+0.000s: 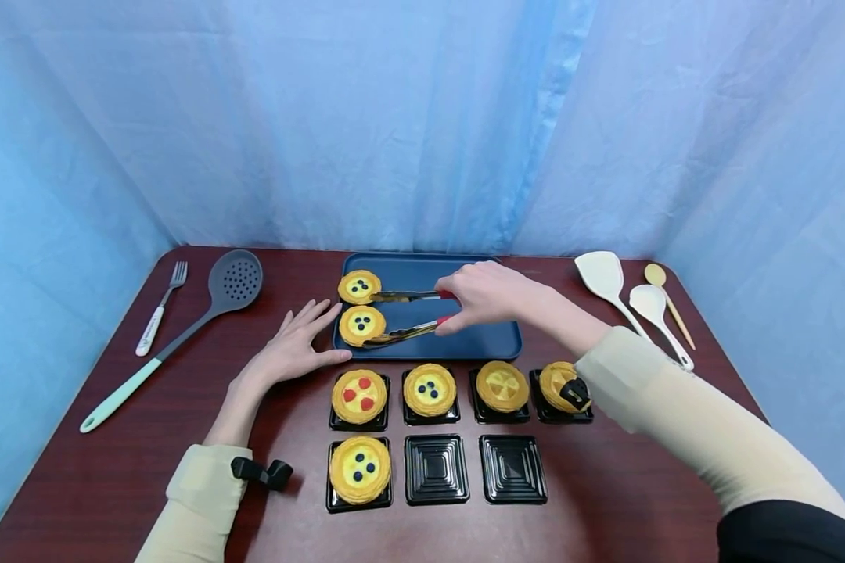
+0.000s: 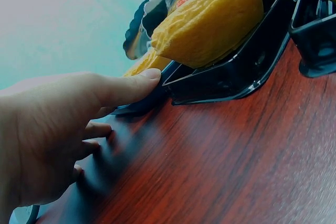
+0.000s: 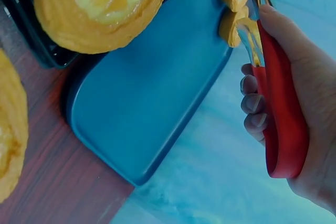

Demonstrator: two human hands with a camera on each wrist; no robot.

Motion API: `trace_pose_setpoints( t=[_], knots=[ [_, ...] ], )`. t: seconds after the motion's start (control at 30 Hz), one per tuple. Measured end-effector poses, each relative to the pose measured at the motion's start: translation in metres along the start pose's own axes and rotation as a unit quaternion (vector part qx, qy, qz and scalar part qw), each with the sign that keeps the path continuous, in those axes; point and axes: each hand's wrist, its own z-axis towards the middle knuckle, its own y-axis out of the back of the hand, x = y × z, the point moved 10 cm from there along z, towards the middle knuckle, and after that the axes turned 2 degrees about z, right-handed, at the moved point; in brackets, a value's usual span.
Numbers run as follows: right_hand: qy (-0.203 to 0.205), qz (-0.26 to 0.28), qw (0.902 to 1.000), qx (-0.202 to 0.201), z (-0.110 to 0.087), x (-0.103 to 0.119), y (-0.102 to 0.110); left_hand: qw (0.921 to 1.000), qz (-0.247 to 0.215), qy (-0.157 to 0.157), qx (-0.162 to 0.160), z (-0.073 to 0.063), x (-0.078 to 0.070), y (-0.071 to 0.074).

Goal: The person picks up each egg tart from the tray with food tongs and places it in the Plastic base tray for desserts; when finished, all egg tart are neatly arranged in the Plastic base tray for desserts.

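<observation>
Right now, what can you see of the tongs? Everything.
The tongs have red grips, shiny metal-looking arms and scalloped tips. The right hand holds them by the grips, arms spread, over the blue tray, tips pointing left in the head view. One tip is by the tray's far tart, the other by its near tart; whether either touches is unclear.

Site: curtained tabletop booth; building type cannot be told. Dark red wood-grain table (image 1: 627,469) is enclosed on three sides by pale blue curtains (image 1: 289,125). Kitchen character is lent by skimmer (image 1: 235,280) and fork (image 1: 152,327) at one end, turner (image 1: 601,274) and ladle (image 1: 649,303) at the other, tarts (image 1: 430,389) set on black trays (image 1: 436,469).
</observation>
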Motion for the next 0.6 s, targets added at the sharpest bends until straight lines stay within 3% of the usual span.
trace_pose_setpoints(
  t=[0.6],
  knots=[
    [0.004, -0.018, 0.9998, 0.013, 0.015, 0.011, -0.007, 1.0000, 0.001, -0.001, -0.001, 0.000, -0.001, 0.000]
  ],
)
